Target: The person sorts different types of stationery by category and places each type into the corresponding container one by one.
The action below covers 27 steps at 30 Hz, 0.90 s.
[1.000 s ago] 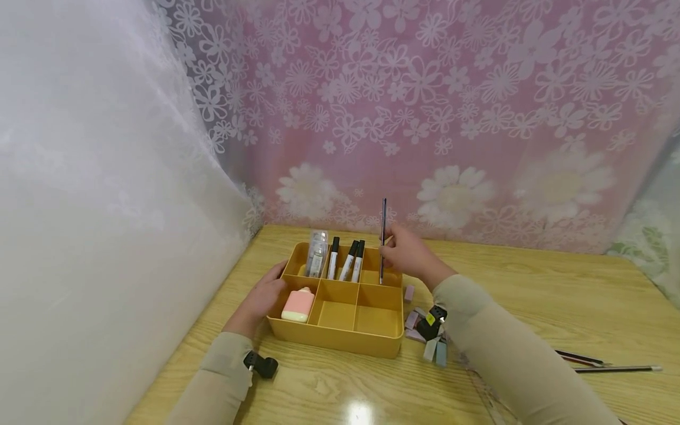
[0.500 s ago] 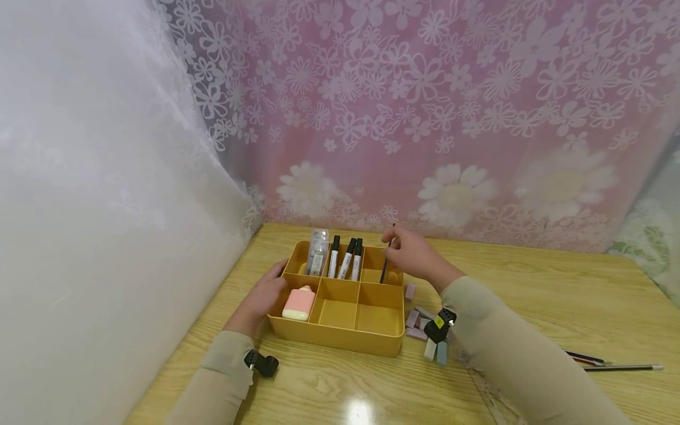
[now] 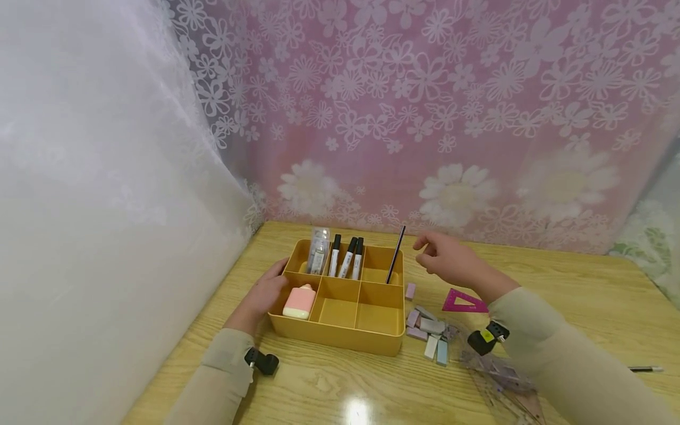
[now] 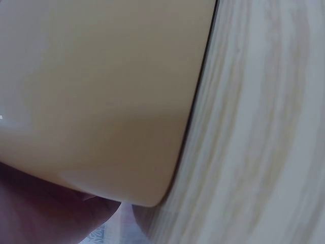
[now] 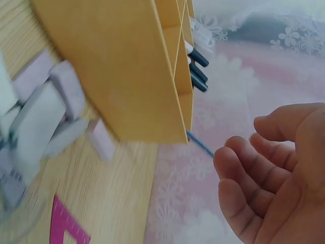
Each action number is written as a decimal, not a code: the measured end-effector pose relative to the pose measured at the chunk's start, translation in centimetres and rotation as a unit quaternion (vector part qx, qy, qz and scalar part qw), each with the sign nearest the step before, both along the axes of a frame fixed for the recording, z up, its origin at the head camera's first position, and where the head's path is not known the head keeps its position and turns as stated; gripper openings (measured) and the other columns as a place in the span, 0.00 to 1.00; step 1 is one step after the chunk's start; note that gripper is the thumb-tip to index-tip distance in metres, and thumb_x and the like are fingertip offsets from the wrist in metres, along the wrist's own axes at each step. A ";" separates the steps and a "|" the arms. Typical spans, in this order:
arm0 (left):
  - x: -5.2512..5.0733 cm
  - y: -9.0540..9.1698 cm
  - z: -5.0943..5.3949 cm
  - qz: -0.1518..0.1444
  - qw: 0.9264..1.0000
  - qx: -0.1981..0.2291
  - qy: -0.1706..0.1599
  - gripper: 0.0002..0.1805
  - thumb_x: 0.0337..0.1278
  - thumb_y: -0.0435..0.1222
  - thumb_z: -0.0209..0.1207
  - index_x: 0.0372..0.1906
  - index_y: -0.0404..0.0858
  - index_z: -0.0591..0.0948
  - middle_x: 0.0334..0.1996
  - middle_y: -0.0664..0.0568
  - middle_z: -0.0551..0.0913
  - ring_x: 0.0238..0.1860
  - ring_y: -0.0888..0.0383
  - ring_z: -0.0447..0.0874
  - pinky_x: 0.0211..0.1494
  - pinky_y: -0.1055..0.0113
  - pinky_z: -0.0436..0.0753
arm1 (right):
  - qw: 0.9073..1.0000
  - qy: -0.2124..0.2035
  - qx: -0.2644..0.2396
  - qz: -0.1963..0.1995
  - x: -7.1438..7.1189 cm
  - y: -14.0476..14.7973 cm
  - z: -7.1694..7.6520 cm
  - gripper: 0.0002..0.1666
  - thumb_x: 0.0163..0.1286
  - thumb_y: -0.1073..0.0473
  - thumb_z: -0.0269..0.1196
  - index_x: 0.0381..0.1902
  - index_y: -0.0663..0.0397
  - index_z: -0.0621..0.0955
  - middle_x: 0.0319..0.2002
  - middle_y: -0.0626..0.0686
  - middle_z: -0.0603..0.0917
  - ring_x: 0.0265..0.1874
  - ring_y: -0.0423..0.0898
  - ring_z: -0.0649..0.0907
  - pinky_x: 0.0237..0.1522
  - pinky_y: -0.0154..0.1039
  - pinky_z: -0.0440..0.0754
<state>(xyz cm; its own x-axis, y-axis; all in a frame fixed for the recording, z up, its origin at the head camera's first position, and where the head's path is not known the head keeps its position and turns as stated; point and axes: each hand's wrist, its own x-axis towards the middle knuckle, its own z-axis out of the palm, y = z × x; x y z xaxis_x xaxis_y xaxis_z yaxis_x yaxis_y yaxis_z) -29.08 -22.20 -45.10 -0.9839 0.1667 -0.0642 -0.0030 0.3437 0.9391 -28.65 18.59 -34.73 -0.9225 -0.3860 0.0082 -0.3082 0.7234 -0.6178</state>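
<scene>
A yellow desk organizer box [image 3: 340,339] with several compartments stands on the table. My left hand [image 3: 264,290] holds its left side, the thumb at the rim; in the left wrist view the box wall [image 4: 101,101] hides part of that hand. A dark pencil [image 3: 395,254] leans upright in the back right compartment. To the right of it, my right hand [image 3: 451,258] hovers apart from the box, fingers loosely bent and holding nothing. Black-capped markers [image 3: 347,260] and a clear plastic pack [image 3: 318,254] stand in other back compartments. A pink and cream bottle-shaped item [image 3: 300,302] lies front left.
Several pastel eraser-like blocks [image 3: 432,326] lie scattered right of the box. Beyond them are a magenta set square [image 3: 463,301] and a translucent ruler [image 3: 499,372]. Part of a black pencil [image 3: 645,369] shows at far right. A floral curtain [image 3: 451,118] hangs behind the table.
My right hand has lowered the pencil into the back right compartment, let go and moved off to the right. The pencil now leans right. The left hand has stayed at the box.
</scene>
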 end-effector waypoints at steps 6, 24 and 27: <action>-0.1 0.0 0.0 0.000 1.000 -0.003 -0.001 0.35 0.70 0.35 0.41 0.81 0.43 0.54 0.78 0.44 0.56 0.77 0.44 0.51 0.76 0.43 0.51 | 1.000 0.012 0.027 -0.007 1.6 3.1 -0.1 0.16 0.75 0.56 0.59 0.55 0.59 0.75 0.37 0.52 0.82 0.33 0.46 0.82 0.34 0.43 0.79; 0.0 0.1 0.2 -0.002 1.000 -0.005 -0.008 0.36 0.70 0.35 0.41 0.82 0.43 0.53 0.79 0.45 0.54 0.78 0.45 0.49 0.76 0.43 0.51 | 0.983 -0.021 0.180 0.009 5.8 12.4 -3.0 0.05 0.69 0.59 0.64 0.41 0.51 0.80 0.34 0.45 0.79 0.28 0.43 0.75 0.33 0.45 0.75; 0.0 0.0 0.1 -0.004 1.000 0.001 -0.008 0.35 0.70 0.34 0.40 0.81 0.42 0.53 0.79 0.44 0.55 0.78 0.44 0.49 0.76 0.43 0.51 | 0.980 -0.054 0.190 0.006 5.7 13.9 -4.0 0.03 0.68 0.62 0.63 0.39 0.52 0.79 0.35 0.46 0.79 0.29 0.45 0.74 0.33 0.46 0.74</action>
<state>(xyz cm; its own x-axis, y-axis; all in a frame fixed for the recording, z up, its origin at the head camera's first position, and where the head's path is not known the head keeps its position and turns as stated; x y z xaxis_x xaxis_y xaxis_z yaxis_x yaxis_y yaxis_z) -29.06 -22.17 -45.00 -0.9814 0.1748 -0.0793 -0.0148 0.3428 0.9393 -22.92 32.47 -38.69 -0.9054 -0.3536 -0.2351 -0.2665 0.9043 -0.3335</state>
